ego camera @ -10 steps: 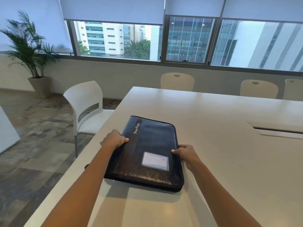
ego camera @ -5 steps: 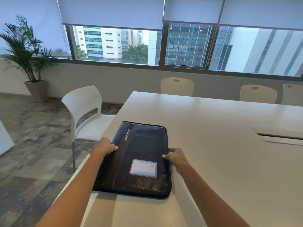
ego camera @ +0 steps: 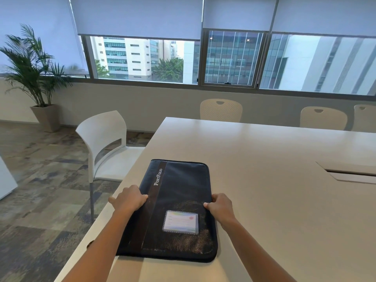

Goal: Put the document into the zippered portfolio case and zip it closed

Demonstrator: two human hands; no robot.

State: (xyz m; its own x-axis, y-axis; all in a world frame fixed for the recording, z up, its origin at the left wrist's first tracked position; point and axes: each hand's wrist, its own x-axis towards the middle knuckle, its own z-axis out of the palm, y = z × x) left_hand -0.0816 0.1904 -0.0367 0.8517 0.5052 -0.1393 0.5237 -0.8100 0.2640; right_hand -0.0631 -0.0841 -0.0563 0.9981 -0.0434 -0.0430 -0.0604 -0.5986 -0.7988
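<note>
A dark zippered portfolio case [ego camera: 179, 192], lettered "PortFolio" on a brown strip and carrying a clear card pocket [ego camera: 180, 222], lies flat and closed on the white table [ego camera: 274, 200] near its left edge. My left hand [ego camera: 130, 199] grips the case's left side, fingers curled over the spine. My right hand [ego camera: 219, 204] holds the right side, thumb on top. No document is visible.
A white chair [ego camera: 105, 143] stands just left of the table. Three cream chairs [ego camera: 221, 109] line the far side under the windows. A cable slot [ego camera: 350, 174] is set in the tabletop at the right. A potted palm [ego camera: 38, 78] stands far left.
The case has turned from a slanted lie to nearly square with me and slid slightly left toward the table edge. Both hands stayed on its sides throughout.
</note>
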